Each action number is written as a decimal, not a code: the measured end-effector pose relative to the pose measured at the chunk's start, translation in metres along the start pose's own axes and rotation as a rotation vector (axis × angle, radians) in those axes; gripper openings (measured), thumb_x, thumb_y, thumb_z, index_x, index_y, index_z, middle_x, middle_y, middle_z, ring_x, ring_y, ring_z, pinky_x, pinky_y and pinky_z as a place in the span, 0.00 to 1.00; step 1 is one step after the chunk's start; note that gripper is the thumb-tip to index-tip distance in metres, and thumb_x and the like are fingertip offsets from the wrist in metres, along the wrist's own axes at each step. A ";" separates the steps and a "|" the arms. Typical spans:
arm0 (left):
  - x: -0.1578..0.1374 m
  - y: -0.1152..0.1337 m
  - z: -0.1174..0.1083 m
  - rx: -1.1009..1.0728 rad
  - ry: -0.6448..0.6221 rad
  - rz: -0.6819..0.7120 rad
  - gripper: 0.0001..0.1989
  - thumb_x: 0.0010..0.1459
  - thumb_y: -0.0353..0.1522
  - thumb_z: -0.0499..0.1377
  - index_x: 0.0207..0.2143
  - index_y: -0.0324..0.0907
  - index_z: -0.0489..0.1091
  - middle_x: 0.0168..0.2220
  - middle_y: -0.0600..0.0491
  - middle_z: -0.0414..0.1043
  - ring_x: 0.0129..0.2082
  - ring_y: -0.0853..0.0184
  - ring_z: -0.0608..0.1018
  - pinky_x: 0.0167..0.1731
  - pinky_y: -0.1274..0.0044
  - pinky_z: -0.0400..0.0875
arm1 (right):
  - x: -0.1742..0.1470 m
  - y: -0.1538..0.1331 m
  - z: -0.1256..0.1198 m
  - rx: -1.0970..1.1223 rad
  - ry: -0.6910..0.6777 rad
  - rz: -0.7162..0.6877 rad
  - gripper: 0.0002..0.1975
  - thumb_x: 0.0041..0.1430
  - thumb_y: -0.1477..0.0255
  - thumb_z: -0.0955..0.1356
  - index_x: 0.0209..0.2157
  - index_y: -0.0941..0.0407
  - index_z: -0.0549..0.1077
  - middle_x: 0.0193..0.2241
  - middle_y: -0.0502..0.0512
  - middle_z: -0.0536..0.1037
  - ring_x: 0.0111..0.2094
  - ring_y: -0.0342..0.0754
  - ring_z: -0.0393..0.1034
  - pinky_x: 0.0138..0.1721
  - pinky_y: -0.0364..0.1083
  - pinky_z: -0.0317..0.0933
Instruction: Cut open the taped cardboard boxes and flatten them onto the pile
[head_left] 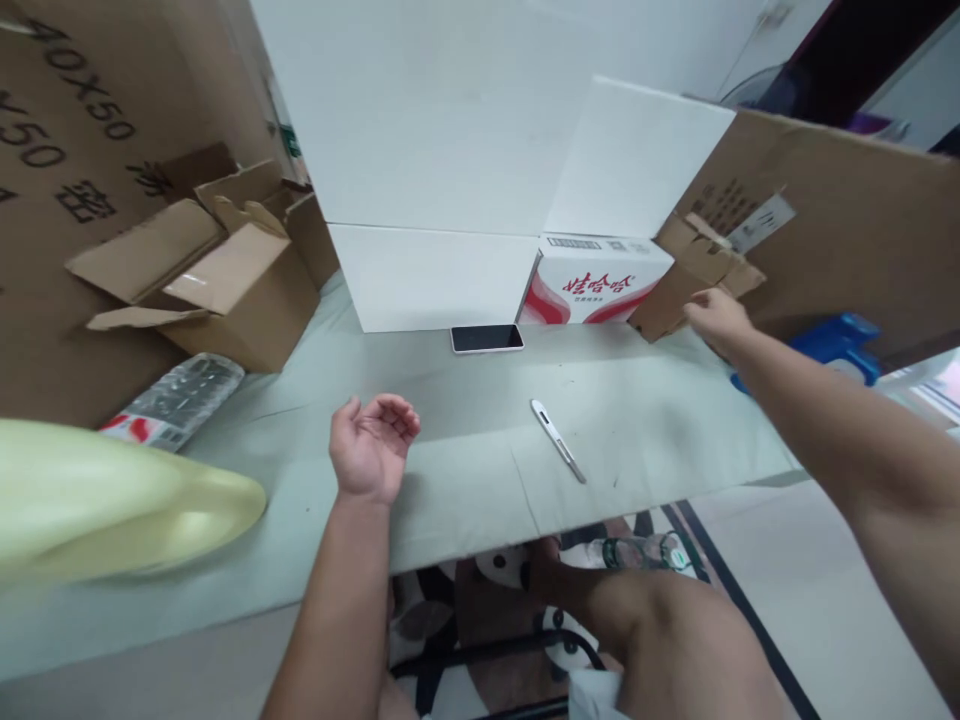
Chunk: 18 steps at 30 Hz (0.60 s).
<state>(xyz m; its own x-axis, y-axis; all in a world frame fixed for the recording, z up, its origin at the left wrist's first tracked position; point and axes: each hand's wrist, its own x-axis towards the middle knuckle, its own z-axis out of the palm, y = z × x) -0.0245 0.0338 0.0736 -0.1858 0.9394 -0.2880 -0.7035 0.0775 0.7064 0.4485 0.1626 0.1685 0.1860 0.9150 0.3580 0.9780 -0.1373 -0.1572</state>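
Note:
My left hand (pixel 375 445) is held over the front part of the table, palm turned up and fingers slightly curled, with nothing in it. My right hand (pixel 718 318) reaches to the far right, its fingers bent together in front of a small cardboard box (pixel 660 300). Whether it touches that box, or has anything inside its fingers, I cannot make out. Between the hands a white utility knife (pixel 556 440) lies on the green-covered table (pixel 465 480). Behind it, a smartphone (pixel 487 339) with a dark screen lies against a white panel (pixel 435 280).
A white and red carton (pixel 596 283) stands beside the panel. To the left are an open cardboard box (pixel 255 300), a clear plastic-wrapped pack (pixel 184 395) and a pale yellow rounded object (pixel 127 500). A blue plastic object (pixel 832 350) sits beyond my right forearm. Plastic bottles (pixel 637 553) lie below the table edge.

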 end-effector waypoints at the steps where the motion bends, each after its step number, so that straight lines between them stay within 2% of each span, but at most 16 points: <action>1: -0.005 0.002 0.000 -0.025 -0.009 0.007 0.19 0.48 0.47 0.57 0.20 0.40 0.72 0.22 0.51 0.71 0.22 0.70 0.74 0.26 0.79 0.71 | -0.009 -0.020 -0.002 0.016 -0.019 -0.025 0.05 0.59 0.78 0.66 0.34 0.59 0.74 0.30 0.67 0.78 0.27 0.46 0.66 0.32 0.48 0.60; 3: -0.016 0.008 -0.001 -0.052 -0.036 0.029 0.20 0.49 0.47 0.57 0.20 0.40 0.72 0.22 0.51 0.70 0.22 0.70 0.73 0.26 0.79 0.71 | -0.028 -0.069 0.003 0.062 -0.083 -0.114 0.06 0.60 0.76 0.66 0.38 0.58 0.75 0.35 0.67 0.80 0.32 0.49 0.71 0.36 0.48 0.64; 5: -0.025 0.014 -0.003 -0.048 -0.054 0.068 0.20 0.48 0.48 0.58 0.21 0.40 0.72 0.22 0.52 0.70 0.23 0.71 0.73 0.26 0.79 0.69 | -0.049 -0.126 0.015 0.124 -0.184 -0.266 0.08 0.59 0.75 0.66 0.39 0.57 0.76 0.39 0.63 0.82 0.35 0.50 0.74 0.40 0.47 0.67; 8: -0.034 0.026 -0.008 -0.035 -0.067 0.172 0.18 0.47 0.46 0.60 0.20 0.40 0.72 0.21 0.53 0.67 0.21 0.73 0.69 0.23 0.80 0.65 | -0.079 -0.223 0.036 0.226 -0.375 -0.574 0.11 0.56 0.76 0.66 0.40 0.56 0.77 0.40 0.57 0.82 0.37 0.48 0.76 0.41 0.45 0.69; 9: -0.036 0.030 -0.010 -0.024 -0.081 0.206 0.18 0.47 0.46 0.61 0.19 0.40 0.71 0.20 0.55 0.65 0.19 0.74 0.66 0.22 0.79 0.62 | -0.088 -0.256 0.042 0.266 -0.447 -0.739 0.12 0.55 0.77 0.65 0.40 0.56 0.77 0.39 0.57 0.81 0.36 0.49 0.76 0.40 0.46 0.69; 10: -0.037 0.034 -0.013 -0.011 -0.098 0.228 0.18 0.48 0.46 0.61 0.19 0.40 0.69 0.18 0.56 0.61 0.17 0.75 0.63 0.20 0.79 0.58 | -0.095 -0.289 0.047 0.311 -0.481 -0.873 0.14 0.55 0.76 0.65 0.41 0.57 0.77 0.39 0.58 0.81 0.35 0.49 0.76 0.39 0.46 0.69; 12: -0.040 0.041 -0.017 0.006 -0.134 0.243 0.20 0.51 0.47 0.61 0.18 0.41 0.67 0.15 0.58 0.55 0.16 0.75 0.58 0.20 0.77 0.53 | -0.106 -0.353 0.057 0.362 -0.490 -1.026 0.17 0.55 0.76 0.64 0.45 0.56 0.76 0.44 0.59 0.80 0.36 0.49 0.76 0.41 0.47 0.68; 13: -0.042 0.044 -0.019 0.009 -0.151 0.242 0.21 0.52 0.47 0.61 0.18 0.42 0.66 0.14 0.59 0.53 0.15 0.75 0.57 0.20 0.76 0.50 | -0.109 -0.385 0.061 0.363 -0.480 -1.056 0.21 0.55 0.76 0.64 0.51 0.55 0.75 0.48 0.59 0.79 0.38 0.49 0.76 0.43 0.48 0.69; 15: -0.043 0.049 -0.022 0.012 -0.184 0.252 0.22 0.54 0.49 0.59 0.18 0.42 0.66 0.13 0.59 0.50 0.15 0.75 0.55 0.20 0.75 0.47 | -0.111 -0.444 0.072 0.279 -0.421 -1.034 0.34 0.56 0.77 0.65 0.65 0.51 0.64 0.51 0.59 0.79 0.39 0.52 0.76 0.43 0.51 0.69; 17: -0.044 0.051 -0.025 0.016 -0.210 0.270 0.23 0.57 0.49 0.58 0.19 0.42 0.65 0.13 0.60 0.49 0.15 0.74 0.54 0.21 0.73 0.45 | -0.107 -0.494 0.084 0.170 -0.361 -0.994 0.40 0.57 0.75 0.67 0.70 0.47 0.56 0.43 0.57 0.81 0.39 0.56 0.76 0.43 0.53 0.69; 18: -0.043 0.051 -0.027 0.018 -0.218 0.278 0.23 0.59 0.50 0.57 0.20 0.42 0.66 0.14 0.60 0.48 0.16 0.74 0.53 0.21 0.73 0.45 | -0.104 -0.515 0.091 0.147 -0.328 -1.006 0.40 0.58 0.73 0.69 0.70 0.45 0.55 0.40 0.56 0.81 0.40 0.56 0.77 0.44 0.54 0.70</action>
<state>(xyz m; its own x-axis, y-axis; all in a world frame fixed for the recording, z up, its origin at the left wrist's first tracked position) -0.0708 -0.0119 0.1052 -0.2164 0.9744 0.0603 -0.6342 -0.1873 0.7501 -0.0831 0.1721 0.1286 -0.7563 0.6425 0.1230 0.6426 0.7649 -0.0448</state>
